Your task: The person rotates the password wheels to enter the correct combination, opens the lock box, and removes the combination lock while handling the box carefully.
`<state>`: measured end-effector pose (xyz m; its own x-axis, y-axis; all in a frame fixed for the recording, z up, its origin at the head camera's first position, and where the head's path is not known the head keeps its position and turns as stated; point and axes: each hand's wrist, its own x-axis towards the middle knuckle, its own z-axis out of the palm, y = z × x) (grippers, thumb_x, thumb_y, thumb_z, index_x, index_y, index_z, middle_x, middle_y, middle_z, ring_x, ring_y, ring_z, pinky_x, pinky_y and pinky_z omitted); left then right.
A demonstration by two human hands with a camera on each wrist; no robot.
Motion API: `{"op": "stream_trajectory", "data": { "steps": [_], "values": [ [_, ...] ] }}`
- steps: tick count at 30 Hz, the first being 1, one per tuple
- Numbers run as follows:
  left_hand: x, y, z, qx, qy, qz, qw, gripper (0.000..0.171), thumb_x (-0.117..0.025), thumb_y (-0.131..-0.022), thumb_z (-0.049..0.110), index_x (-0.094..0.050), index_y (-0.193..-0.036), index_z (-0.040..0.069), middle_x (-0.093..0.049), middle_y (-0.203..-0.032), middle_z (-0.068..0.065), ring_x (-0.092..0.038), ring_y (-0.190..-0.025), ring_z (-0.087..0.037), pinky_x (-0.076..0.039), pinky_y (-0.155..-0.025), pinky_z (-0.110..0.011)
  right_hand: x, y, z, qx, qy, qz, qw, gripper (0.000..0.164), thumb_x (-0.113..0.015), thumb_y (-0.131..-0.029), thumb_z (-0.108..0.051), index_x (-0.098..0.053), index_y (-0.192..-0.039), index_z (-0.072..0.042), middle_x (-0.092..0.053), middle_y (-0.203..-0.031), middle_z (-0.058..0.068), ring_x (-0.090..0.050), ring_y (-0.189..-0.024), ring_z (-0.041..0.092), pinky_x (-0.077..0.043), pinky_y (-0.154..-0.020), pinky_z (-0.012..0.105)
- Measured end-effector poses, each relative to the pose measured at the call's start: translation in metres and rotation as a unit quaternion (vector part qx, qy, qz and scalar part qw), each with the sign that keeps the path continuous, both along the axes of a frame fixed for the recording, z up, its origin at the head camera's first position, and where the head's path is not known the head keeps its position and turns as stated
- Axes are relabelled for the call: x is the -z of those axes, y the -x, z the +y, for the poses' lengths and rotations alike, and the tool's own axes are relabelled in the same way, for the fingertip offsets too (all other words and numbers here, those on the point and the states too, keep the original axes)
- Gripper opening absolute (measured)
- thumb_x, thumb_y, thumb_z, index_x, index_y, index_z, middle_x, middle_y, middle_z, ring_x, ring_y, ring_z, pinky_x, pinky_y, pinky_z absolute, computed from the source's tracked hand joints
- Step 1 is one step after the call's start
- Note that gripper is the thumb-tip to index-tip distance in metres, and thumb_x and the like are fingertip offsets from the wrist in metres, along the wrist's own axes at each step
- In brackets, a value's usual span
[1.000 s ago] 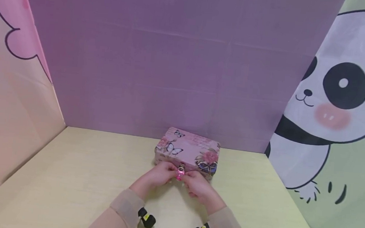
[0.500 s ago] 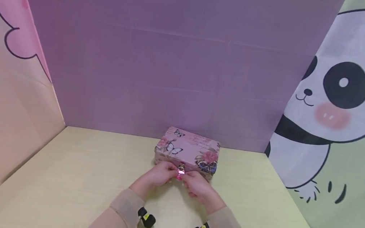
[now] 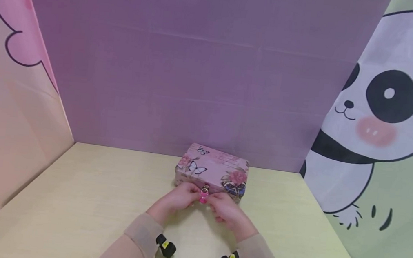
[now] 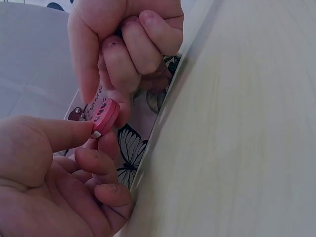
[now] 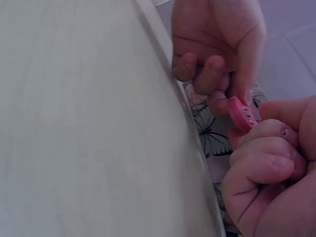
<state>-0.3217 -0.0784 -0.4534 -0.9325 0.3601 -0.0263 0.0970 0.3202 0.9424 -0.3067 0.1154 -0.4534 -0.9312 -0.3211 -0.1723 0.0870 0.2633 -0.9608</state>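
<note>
In front of the pink box point(image 3: 218, 167) with butterflies and roses, a small pink combination padlock point(image 3: 203, 196) hangs at the metal clasp on its front edge. My left hand point(image 3: 181, 196) pinches the padlock between thumb and forefinger. From the other side my right hand point(image 3: 226, 209) holds it at the dials, its other fingers curled. In the left wrist view, a row of number dials shows on the padlock point(image 4: 105, 114), and the right thumb lies close to it. The right wrist view shows the padlock point(image 5: 242, 114) between both hands. The box lid is down.
The box stands on a pale wooden table point(image 3: 113, 186), near the purple backdrop point(image 3: 197, 71). Side panels with cartoon figures, among them a panda point(image 3: 377, 119), flank the table. Black wrist-worn cameras point(image 3: 166, 247) hang under both forearms.
The right hand has shifted very slightly to the right, and the padlock's face has tilted, its bright glint gone. The left hand and the box have stayed in place.
</note>
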Motion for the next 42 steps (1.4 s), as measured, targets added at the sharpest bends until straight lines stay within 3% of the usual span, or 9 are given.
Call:
{"op": "stream_trajectory", "data": {
  "steps": [7, 15, 20, 23, 29, 32, 37, 42],
  "values": [
    [-0.001, -0.001, 0.000, -0.006, -0.001, -0.008, 0.9999, 0.015, -0.058, -0.102, 0.009, -0.068, -0.101, -0.003, -0.053, -0.073, -0.004, -0.041, -0.056, -0.010, -0.035, -0.051, -0.024, -0.011, -0.003, 0.011, -0.013, -0.023, 0.008, 1.000, 0.030, -0.059, -0.102, -0.023, -0.070, -0.112, 0.003, -0.035, -0.059, -0.006, -0.027, -0.046, 0.008, -0.023, -0.041, 0.021],
    [-0.001, 0.000, -0.001, -0.003, -0.002, 0.000, 1.0000, 0.015, -0.056, -0.102, 0.007, -0.067, -0.103, -0.004, -0.053, -0.071, -0.003, -0.041, -0.055, -0.009, -0.035, -0.051, -0.023, -0.019, -0.008, 0.021, -0.011, -0.083, 0.026, 0.996, 0.041, -0.062, -0.101, -0.029, -0.064, -0.131, -0.001, -0.041, -0.063, -0.004, -0.030, -0.049, 0.009, -0.027, -0.044, 0.023],
    [0.000, -0.001, -0.001, -0.007, -0.006, -0.006, 0.9999, 0.015, -0.056, -0.102, 0.007, -0.067, -0.102, -0.004, -0.055, -0.075, -0.006, -0.042, -0.057, -0.010, -0.036, -0.052, -0.024, -0.024, -0.010, 0.023, -0.024, -0.102, 0.040, 0.994, 0.042, -0.061, -0.102, -0.027, -0.061, -0.134, 0.000, -0.042, -0.066, -0.003, -0.030, -0.050, 0.010, -0.027, -0.044, 0.023],
    [0.000, -0.001, -0.002, -0.008, -0.007, -0.009, 0.9999, 0.015, -0.056, -0.102, 0.007, -0.067, -0.102, -0.004, -0.055, -0.075, -0.006, -0.042, -0.057, -0.010, -0.036, -0.053, -0.024, -0.024, -0.009, 0.023, -0.027, -0.108, 0.039, 0.993, 0.041, -0.061, -0.102, -0.026, -0.060, -0.133, 0.000, -0.047, -0.071, -0.001, -0.030, -0.050, 0.010, -0.027, -0.043, 0.023],
    [0.000, 0.000, -0.002, -0.007, -0.006, -0.014, 0.9999, 0.015, -0.057, -0.103, 0.009, -0.068, -0.103, -0.002, -0.057, -0.076, -0.008, -0.042, -0.057, -0.010, -0.036, -0.052, -0.024, -0.024, -0.009, 0.020, -0.014, -0.121, 0.049, 0.991, 0.044, -0.062, -0.101, -0.032, -0.060, -0.132, 0.000, -0.063, -0.102, 0.012, -0.033, -0.051, 0.011, -0.031, -0.045, 0.024],
    [-0.001, 0.000, -0.002, -0.009, -0.004, -0.017, 0.9998, 0.015, -0.057, -0.103, 0.010, -0.068, -0.103, -0.001, -0.059, -0.080, -0.011, -0.043, -0.058, -0.011, -0.037, -0.053, -0.024, -0.022, -0.009, 0.017, -0.012, -0.120, 0.058, 0.991, 0.046, -0.062, -0.101, -0.031, -0.059, -0.134, 0.001, -0.063, -0.104, 0.016, -0.033, -0.050, 0.011, -0.031, -0.045, 0.024],
    [0.000, 0.002, -0.001, -0.011, -0.007, -0.018, 0.9997, 0.014, -0.058, -0.103, 0.010, -0.068, -0.102, 0.000, -0.061, -0.083, -0.014, -0.044, -0.059, -0.011, -0.038, -0.053, -0.024, -0.016, -0.009, 0.013, -0.004, -0.107, 0.073, 0.992, 0.042, -0.060, -0.102, -0.026, -0.061, -0.132, 0.003, -0.059, -0.084, 0.008, -0.032, -0.046, 0.008, -0.030, -0.042, 0.022],
    [0.001, 0.002, 0.000, -0.010, -0.007, -0.015, 0.9998, 0.013, -0.059, -0.102, 0.010, -0.068, -0.100, 0.000, -0.062, -0.084, -0.014, -0.045, -0.060, -0.011, -0.039, -0.053, -0.024, -0.007, -0.006, 0.009, 0.003, -0.073, 0.053, 0.996, 0.038, -0.057, -0.103, -0.025, -0.061, -0.129, 0.003, -0.044, -0.065, -0.003, -0.030, -0.046, 0.008, -0.028, -0.042, 0.022]
  ]
}}
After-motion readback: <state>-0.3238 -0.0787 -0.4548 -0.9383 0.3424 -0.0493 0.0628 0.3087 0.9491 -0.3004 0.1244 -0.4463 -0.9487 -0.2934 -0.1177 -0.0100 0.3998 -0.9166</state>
